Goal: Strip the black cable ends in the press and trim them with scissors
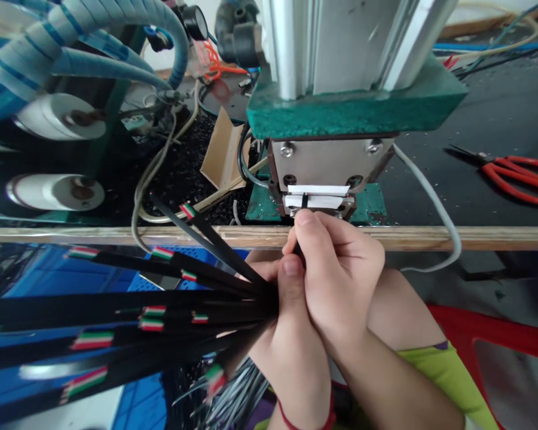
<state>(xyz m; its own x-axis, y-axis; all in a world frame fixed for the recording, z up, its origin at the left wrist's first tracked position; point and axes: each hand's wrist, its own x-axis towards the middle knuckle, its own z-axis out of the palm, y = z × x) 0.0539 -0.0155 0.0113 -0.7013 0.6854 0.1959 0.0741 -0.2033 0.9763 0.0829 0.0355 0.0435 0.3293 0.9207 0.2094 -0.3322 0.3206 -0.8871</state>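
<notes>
My left hand (291,334) is closed around a bundle of black cables (233,286) that fans out to the left. Several of their ends are stripped, baring red, white and green wires (94,339). Just in front, my right hand (341,269) pinches a single black cable (305,200), whose end reaches into the narrow slot of a press (332,161). White strips (318,190) line the upper and lower jaws of that slot. My two hands touch each other, and the fingers partly hide the pinched cable.
Red-handled scissors (520,173) lie on the black bench (452,131) at the right. Its wooden front edge (430,237) runs below the press. Blue-wrapped hoses (112,18) and white cylinders (58,192) fill the left. Grey wires (237,388) lie below my hands, near a red stool (457,316).
</notes>
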